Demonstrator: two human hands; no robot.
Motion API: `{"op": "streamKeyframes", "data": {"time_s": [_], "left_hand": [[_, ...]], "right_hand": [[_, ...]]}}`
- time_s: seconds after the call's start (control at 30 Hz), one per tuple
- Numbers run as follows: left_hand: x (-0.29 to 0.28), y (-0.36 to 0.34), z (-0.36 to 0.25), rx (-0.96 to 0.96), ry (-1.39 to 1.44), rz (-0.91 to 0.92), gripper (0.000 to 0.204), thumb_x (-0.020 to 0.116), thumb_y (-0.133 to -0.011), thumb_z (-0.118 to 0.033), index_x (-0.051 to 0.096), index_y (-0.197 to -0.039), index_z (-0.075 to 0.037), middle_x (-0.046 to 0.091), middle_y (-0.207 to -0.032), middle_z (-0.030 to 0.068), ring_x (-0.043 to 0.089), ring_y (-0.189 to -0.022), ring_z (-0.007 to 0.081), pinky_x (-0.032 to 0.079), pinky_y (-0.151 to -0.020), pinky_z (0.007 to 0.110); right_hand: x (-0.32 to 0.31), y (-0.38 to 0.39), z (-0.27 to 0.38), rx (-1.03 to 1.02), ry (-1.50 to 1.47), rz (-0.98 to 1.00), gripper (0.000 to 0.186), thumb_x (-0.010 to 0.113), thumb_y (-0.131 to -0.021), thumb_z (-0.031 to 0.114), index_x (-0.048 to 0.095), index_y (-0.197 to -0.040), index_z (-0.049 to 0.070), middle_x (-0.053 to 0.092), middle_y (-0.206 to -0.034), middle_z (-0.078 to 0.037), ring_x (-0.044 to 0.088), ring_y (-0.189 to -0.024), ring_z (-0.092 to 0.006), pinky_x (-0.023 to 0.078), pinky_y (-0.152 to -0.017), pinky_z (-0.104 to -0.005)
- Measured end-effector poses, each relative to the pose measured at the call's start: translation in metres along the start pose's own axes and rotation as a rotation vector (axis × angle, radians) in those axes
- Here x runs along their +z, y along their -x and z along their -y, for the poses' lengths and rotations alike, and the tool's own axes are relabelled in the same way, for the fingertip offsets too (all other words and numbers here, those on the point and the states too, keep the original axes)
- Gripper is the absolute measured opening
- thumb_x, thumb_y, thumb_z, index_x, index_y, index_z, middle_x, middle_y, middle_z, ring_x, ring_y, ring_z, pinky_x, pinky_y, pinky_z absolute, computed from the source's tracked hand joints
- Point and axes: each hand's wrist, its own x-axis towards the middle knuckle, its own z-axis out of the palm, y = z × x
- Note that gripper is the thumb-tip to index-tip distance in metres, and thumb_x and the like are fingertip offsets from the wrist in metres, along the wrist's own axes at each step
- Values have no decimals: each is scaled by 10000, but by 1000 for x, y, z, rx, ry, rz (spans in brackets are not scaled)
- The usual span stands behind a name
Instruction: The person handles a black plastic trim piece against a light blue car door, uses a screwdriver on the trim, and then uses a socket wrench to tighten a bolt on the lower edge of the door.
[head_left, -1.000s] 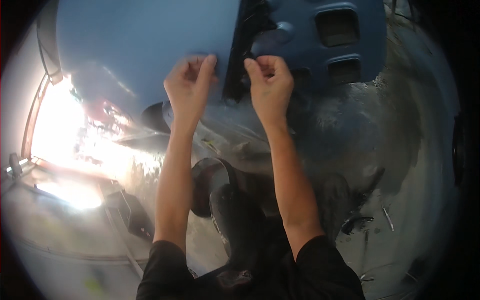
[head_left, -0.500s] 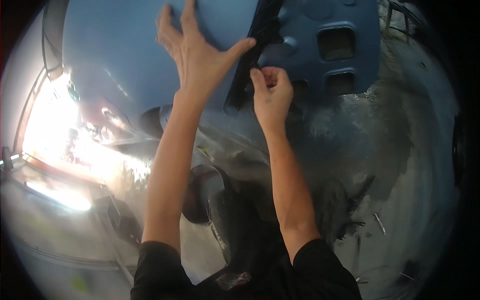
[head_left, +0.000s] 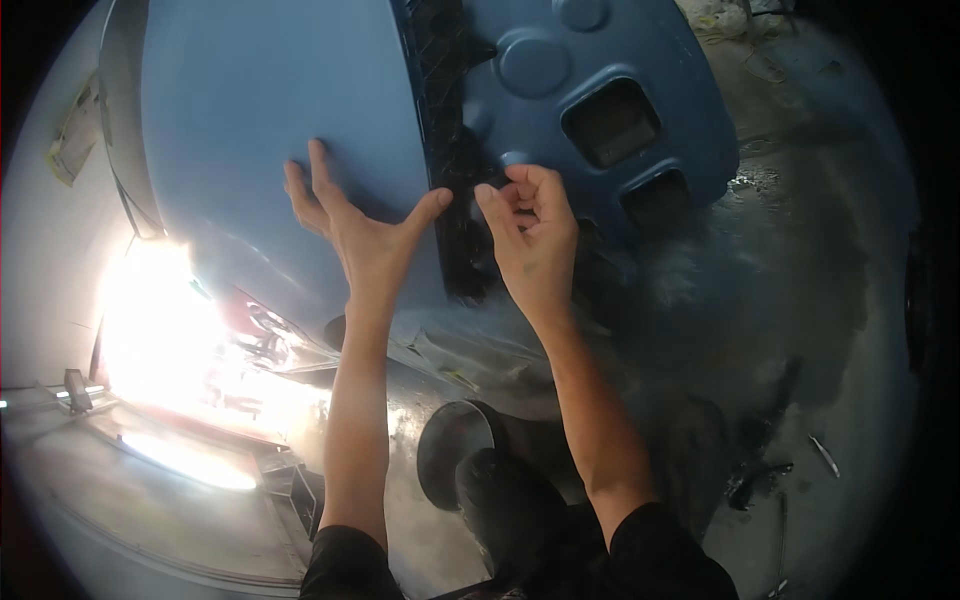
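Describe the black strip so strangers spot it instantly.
Start at the large, smooth blue panel up top. A long black strip follows its right edge, passing between left hand and right hand. Its black sets it apart from the embossed blue panel rightward.

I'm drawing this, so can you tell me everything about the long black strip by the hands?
The black strip is long and narrow, with an uneven, partly shiny surface that looks like plastic, maybe film. From the picture's top edge it slants rightward down, between a smooth blue panel and a blue section with openings. The left hand is at its left edge, the right hand near its right; whether either touches it is unclear.
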Motion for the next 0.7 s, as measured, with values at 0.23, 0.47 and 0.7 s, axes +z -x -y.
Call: {"op": "streamKeyframes", "data": {"time_s": [0.23,0.47,0.7], "left_hand": [[-3,-1,4,15,12,63,1321,936,-584,-447,124,-1556,-72,-27,-1560,269,71,-1463,418,221,-1167,516],[1,-4,18,129,1,20,1353,926,-564,-502,112,-1564,-92,13,-1569,243,71,-1470,394,213,-1169,520],[6,-4,12,57,-16,22,1367,847,-572,-664,102,-1568,-98,57,-1580,211,84,-1474,371,204,-1170,525]], "right_hand": [[0,-23,10,20,-173,135,284,761,-842,112,658,-1077,-10,643,-840,-115,601,-627,-167,476,-567,-283],[-2,-31,6,-47,-154,247,274,735,-843,87,678,-1098,4,569,-765,-93,511,-611,-178,421,-566,-315],[4,-27,7,94,-232,199,260,739,-851,82,677,-1093,6,580,-774,-81,504,-592,-131,404,-533,-286]]}}
